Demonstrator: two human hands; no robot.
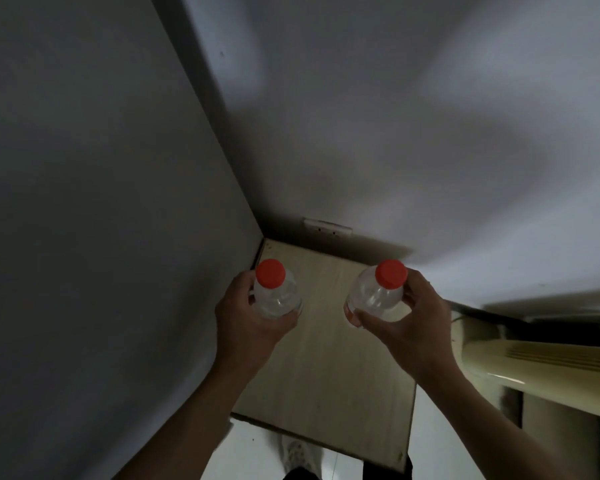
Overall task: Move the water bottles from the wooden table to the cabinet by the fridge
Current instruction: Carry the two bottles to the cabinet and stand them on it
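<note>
I hold two clear water bottles with red caps above a pale wooden cabinet top (329, 368). My left hand (246, 323) grips the left bottle (274, 292) upright, close to the grey fridge side (101, 220). My right hand (409, 323) grips the right bottle (378, 292), which tilts slightly to the right. Whether the bottle bases touch the cabinet top is hidden by my hands.
The grey fridge side rises along the left. A white wall (395, 116) stands behind with a wall socket (328, 228) just above the cabinet's back edge. A cream-coloured rounded object (534, 372) lies to the right. White floor (257, 452) shows below the cabinet's front edge.
</note>
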